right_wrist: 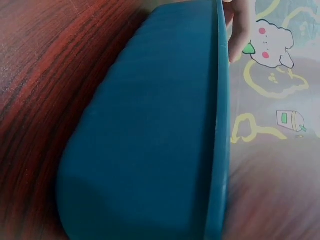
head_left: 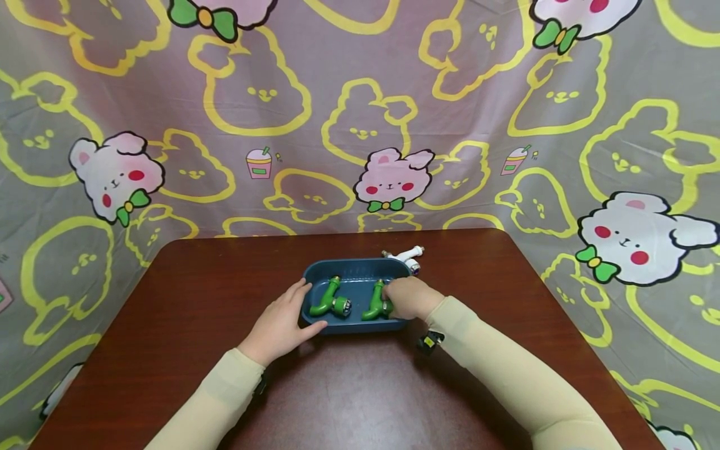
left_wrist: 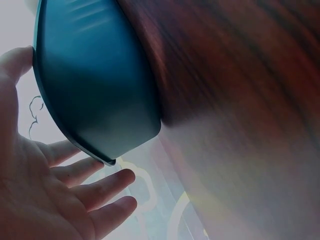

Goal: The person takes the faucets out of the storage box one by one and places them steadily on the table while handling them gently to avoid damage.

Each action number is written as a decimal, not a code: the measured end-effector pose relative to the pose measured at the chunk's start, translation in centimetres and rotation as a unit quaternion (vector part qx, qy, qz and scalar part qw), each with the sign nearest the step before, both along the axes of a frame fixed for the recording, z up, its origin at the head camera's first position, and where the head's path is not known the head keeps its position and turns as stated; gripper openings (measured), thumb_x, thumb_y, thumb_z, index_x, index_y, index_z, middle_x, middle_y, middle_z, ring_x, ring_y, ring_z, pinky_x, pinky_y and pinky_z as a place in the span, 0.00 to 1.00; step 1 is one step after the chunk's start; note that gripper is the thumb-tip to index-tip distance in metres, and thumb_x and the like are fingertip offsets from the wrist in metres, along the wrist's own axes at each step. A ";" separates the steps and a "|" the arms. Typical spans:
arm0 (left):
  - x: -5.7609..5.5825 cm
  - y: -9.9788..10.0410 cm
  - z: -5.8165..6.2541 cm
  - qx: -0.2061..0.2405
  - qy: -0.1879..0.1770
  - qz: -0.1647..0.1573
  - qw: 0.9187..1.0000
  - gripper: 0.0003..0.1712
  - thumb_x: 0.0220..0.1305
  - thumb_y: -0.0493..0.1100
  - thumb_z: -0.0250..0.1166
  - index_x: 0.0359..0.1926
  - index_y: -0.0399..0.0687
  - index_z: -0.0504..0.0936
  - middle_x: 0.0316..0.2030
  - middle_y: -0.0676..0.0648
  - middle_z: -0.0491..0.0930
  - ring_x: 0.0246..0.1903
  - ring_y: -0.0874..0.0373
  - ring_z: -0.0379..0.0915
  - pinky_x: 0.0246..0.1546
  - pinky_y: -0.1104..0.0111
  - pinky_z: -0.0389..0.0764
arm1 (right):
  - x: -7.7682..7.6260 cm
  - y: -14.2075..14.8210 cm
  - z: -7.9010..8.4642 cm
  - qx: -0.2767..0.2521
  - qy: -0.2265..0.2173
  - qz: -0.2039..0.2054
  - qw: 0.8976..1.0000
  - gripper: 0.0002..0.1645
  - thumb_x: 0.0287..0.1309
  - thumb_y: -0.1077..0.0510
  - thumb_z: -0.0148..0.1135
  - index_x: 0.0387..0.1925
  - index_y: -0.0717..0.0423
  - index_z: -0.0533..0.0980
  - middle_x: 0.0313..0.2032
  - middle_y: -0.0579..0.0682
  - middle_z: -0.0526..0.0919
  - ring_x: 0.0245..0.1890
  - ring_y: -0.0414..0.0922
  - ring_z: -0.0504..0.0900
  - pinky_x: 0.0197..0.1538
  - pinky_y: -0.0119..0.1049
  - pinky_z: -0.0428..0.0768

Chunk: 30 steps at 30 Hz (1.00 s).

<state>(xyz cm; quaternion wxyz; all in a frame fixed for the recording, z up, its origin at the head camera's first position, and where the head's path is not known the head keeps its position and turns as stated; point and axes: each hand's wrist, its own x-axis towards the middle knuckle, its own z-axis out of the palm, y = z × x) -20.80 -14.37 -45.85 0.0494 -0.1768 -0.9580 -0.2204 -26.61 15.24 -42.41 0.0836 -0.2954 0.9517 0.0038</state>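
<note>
A blue oblong tray [head_left: 354,326] sits on the table, holding two green taps. My left hand [head_left: 280,325] is at the tray's left end, thumb along the near rim and the fairly straight fingers against the end. In the left wrist view, the left hand's thumb [left_wrist: 16,64] touches the rim. One green tap [head_left: 323,306] lies in the tray's left half. My right hand [head_left: 412,297] reaches over the right end and grips the other green tap [head_left: 372,305] by its handle side; its fingertips are partly hidden. In the right wrist view the tray wall [right_wrist: 145,125] blocks the taps.
A white tap [head_left: 409,255] lies on the table just behind the tray's far right corner. Brown wooden tabletop [head_left: 225,281] surrounds the tray. A patterned cloth [head_left: 315,125] hangs behind the table and along both sides.
</note>
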 end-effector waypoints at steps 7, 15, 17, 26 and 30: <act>0.1 0.0 0.0 0.004 -0.003 -0.001 1.000 0.54 0.61 0.66 0.71 0.77 0.39 0.63 0.77 0.35 0.59 0.71 0.36 0.67 0.67 0.43 0.73 | 0.0 -0.1 -0.2 -0.007 0.000 -0.011 1.000 0.17 0.57 0.50 0.77 0.44 0.54 0.84 0.35 0.46 0.79 0.33 0.43 0.73 0.38 0.40 0.77; 0.1 0.0 0.0 0.005 -0.003 -0.002 1.000 0.54 0.61 0.67 0.71 0.77 0.39 0.63 0.77 0.35 0.59 0.71 0.37 0.67 0.68 0.43 0.72 | -0.1 0.1 -0.5 -0.042 -0.001 -0.021 0.999 0.22 0.58 0.50 0.74 0.51 0.56 0.83 0.39 0.48 0.78 0.34 0.43 0.74 0.39 0.40 0.77; 0.1 0.0 0.0 0.004 -0.002 -0.003 1.000 0.55 0.61 0.67 0.70 0.77 0.39 0.63 0.77 0.35 0.59 0.71 0.37 0.67 0.68 0.43 0.72 | -0.2 0.1 -0.6 -0.054 -0.004 -0.025 0.998 0.22 0.59 0.49 0.74 0.52 0.55 0.83 0.39 0.48 0.78 0.34 0.43 0.74 0.40 0.40 0.78; 0.2 0.0 0.1 0.004 0.001 -0.005 1.000 0.54 0.62 0.67 0.70 0.77 0.39 0.63 0.77 0.35 0.59 0.71 0.36 0.66 0.68 0.43 0.72 | -0.5 0.4 -1.1 -0.091 0.007 -0.029 0.995 0.23 0.60 0.49 0.73 0.53 0.54 0.81 0.44 0.49 0.81 0.37 0.43 0.76 0.45 0.42 0.80; 0.2 0.0 0.2 0.004 -0.001 -0.005 1.000 0.54 0.62 0.67 0.70 0.77 0.39 0.63 0.77 0.35 0.59 0.71 0.37 0.66 0.68 0.43 0.72 | -0.5 0.5 -1.2 -0.104 0.011 -0.024 0.994 0.22 0.62 0.49 0.73 0.53 0.54 0.81 0.45 0.49 0.81 0.38 0.42 0.76 0.47 0.41 0.81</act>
